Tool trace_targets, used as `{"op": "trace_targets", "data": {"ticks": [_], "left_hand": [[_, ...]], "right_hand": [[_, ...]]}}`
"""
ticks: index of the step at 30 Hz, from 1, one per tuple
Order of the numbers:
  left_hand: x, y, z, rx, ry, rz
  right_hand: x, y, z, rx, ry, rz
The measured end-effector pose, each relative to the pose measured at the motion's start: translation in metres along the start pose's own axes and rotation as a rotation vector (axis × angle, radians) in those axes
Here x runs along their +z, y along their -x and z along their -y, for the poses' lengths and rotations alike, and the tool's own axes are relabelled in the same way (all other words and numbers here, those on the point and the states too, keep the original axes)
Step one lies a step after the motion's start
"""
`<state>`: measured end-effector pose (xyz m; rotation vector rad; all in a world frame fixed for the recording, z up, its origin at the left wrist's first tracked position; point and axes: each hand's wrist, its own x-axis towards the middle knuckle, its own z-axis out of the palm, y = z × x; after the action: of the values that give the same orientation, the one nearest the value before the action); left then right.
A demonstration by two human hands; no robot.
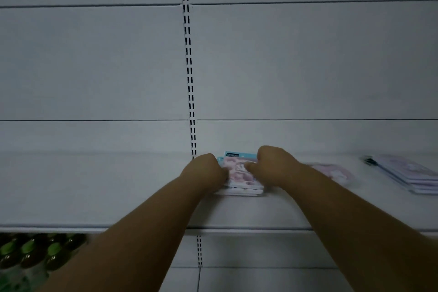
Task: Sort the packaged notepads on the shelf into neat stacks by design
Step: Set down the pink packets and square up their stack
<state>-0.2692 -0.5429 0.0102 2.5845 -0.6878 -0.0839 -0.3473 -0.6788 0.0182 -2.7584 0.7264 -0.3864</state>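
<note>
We see the pink stack [241, 176] of packaged notepads sitting mid-shelf, toward the far side near the back panel [308, 66], and both hands are clamped on it from either side, likely to square the edges so the packs line up. The left hand [206, 169] is curled against the stack's left edge; the right hand [272, 163] is closed over its right side and top, thumb on the cover. The top pack shows a pale pink picture with a light blue header strip at the far end, glossy wrap; the edges look a bit staggered at the near side. Just right of it a single pink pack [331, 173] lies flat, blurred. Well apart, far right, a purple stack [412, 175] lies fanned. The white shelf [94, 185] is otherwise bare here; below left are green-capped bottles [35, 251].
</note>
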Motion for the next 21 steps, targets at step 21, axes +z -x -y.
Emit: {"op": "trace_targets", "data": {"ticks": [21], "left_hand": [[0.019, 0.036, 0.009, 0.154, 1.155, 0.013]], "right_hand": [[0.032, 0.033, 0.015, 0.085, -1.189, -0.028]]}}
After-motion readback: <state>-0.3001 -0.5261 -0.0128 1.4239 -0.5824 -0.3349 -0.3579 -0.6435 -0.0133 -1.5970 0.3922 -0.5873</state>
